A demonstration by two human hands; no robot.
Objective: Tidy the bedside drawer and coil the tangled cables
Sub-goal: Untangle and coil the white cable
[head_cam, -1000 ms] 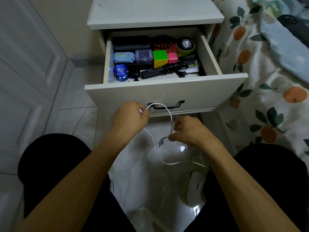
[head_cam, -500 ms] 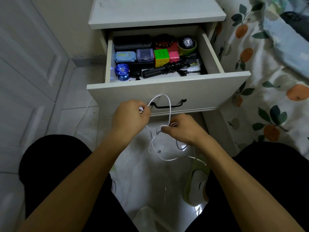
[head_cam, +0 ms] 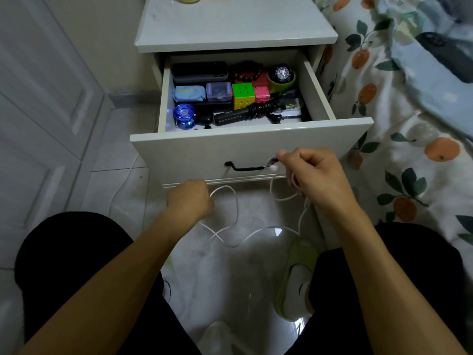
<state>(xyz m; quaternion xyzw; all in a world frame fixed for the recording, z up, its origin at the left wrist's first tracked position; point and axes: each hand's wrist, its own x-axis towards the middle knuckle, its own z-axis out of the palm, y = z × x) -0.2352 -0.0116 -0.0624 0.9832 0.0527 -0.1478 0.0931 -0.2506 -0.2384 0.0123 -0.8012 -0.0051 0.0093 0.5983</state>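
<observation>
My right hand (head_cam: pixel 314 175) pinches the white cable (head_cam: pixel 235 208) end; slack droops below-left toward my left hand (head_cam: pixel 190 202), clenched on it.

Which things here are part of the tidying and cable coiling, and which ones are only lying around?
Part of the job:
- white cable, held by left hand and right hand
- open drawer
- black coiled cable inside it

Only lying around:
- green slipper on the floor
- bedsheet
</observation>
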